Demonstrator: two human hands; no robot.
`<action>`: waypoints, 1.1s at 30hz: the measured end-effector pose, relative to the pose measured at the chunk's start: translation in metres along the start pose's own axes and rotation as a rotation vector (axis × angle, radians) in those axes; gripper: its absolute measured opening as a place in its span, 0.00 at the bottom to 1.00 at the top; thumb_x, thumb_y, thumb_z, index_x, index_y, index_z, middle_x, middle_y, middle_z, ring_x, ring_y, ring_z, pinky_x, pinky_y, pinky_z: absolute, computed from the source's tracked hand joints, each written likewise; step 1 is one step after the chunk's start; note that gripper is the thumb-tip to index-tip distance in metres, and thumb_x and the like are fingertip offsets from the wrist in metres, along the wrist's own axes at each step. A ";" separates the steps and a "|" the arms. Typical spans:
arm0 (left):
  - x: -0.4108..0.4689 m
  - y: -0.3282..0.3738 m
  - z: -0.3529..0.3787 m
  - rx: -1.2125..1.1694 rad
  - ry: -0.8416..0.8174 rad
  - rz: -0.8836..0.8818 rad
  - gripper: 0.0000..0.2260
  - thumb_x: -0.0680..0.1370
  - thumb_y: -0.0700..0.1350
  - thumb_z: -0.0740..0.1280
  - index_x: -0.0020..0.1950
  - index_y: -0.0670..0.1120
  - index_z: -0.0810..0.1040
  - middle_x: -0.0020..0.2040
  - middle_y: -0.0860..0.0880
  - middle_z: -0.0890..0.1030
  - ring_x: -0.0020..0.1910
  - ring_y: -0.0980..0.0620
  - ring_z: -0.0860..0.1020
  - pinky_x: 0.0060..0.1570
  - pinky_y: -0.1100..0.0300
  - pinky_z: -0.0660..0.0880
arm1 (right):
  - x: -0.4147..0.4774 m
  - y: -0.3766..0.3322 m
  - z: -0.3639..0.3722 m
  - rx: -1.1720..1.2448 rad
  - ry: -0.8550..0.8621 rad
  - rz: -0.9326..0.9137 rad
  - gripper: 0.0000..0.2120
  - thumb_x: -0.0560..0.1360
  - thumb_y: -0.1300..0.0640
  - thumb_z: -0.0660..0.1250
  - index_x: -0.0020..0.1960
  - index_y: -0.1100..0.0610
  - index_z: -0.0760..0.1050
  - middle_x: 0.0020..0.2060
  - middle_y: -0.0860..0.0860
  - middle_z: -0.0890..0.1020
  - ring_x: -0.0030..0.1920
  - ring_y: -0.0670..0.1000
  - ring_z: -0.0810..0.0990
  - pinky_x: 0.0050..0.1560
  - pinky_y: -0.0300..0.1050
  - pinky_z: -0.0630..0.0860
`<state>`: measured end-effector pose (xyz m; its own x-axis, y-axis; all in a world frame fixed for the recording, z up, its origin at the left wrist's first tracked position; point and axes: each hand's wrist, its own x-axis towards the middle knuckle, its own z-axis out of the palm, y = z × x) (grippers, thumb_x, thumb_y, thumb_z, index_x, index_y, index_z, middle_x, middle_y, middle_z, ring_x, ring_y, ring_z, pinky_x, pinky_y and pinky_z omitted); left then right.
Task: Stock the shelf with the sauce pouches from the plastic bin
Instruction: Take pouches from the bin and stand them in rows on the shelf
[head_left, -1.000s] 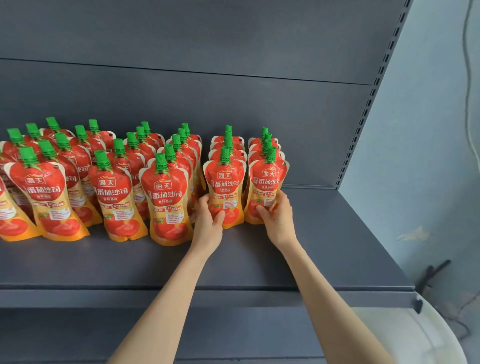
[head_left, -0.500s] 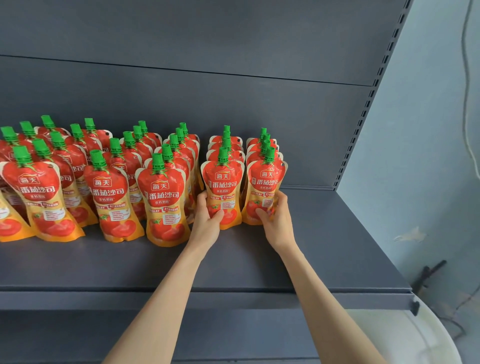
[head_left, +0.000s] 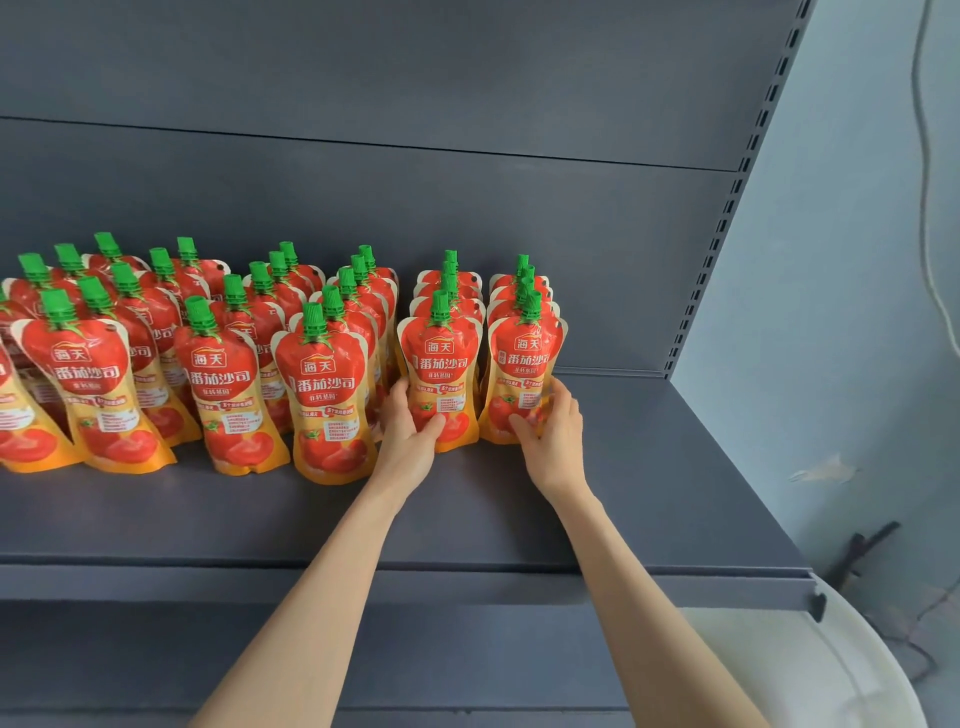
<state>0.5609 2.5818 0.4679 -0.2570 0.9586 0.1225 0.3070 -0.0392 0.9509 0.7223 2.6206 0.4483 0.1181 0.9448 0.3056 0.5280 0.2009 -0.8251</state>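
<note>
Several rows of red and orange sauce pouches with green caps stand upright on the dark grey shelf (head_left: 649, 493). My left hand (head_left: 410, 436) grips the lower part of the front pouch (head_left: 441, 364) in the second row from the right, thumb across its front. My right hand (head_left: 550, 436) grips the lower part of the front pouch (head_left: 524, 364) in the rightmost row, fingers round its right side. Both pouches stand on the shelf. The pouches behind them are mostly hidden.
The rows to the left (head_left: 208, 374) stand close against my left hand. Bare shelf lies to the right of the last row, up to the slotted upright (head_left: 727, 218) and the blue wall. A white plastic bin (head_left: 810, 670) shows at the lower right, below the shelf edge.
My hands have stayed on the same two front pouches. The view has shifted slightly, and the two pouches sit a little straighter in their rows.
</note>
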 end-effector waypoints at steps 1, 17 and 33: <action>-0.004 0.002 0.000 -0.002 0.009 0.018 0.28 0.79 0.43 0.63 0.75 0.50 0.54 0.73 0.49 0.61 0.73 0.49 0.58 0.72 0.50 0.54 | -0.003 0.000 -0.001 -0.010 0.008 0.005 0.29 0.75 0.56 0.68 0.72 0.56 0.59 0.65 0.56 0.69 0.66 0.56 0.66 0.64 0.52 0.68; -0.154 -0.002 0.009 0.023 -0.094 0.355 0.16 0.77 0.40 0.64 0.66 0.45 0.71 0.63 0.52 0.74 0.63 0.56 0.70 0.59 0.75 0.63 | -0.170 0.001 -0.082 0.003 0.189 0.025 0.08 0.75 0.61 0.65 0.54 0.60 0.77 0.51 0.53 0.81 0.50 0.54 0.80 0.55 0.51 0.76; -0.404 -0.172 0.091 0.038 -0.710 -0.186 0.05 0.77 0.39 0.65 0.50 0.48 0.77 0.45 0.54 0.81 0.44 0.62 0.78 0.45 0.74 0.70 | -0.475 0.144 -0.120 -0.137 0.151 0.728 0.05 0.76 0.62 0.64 0.48 0.58 0.79 0.44 0.51 0.83 0.43 0.48 0.79 0.47 0.45 0.76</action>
<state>0.6950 2.2267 0.2287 0.3433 0.9007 -0.2663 0.3514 0.1397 0.9257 0.8432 2.1693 0.2418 0.5857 0.7787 -0.2247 0.3710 -0.5041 -0.7799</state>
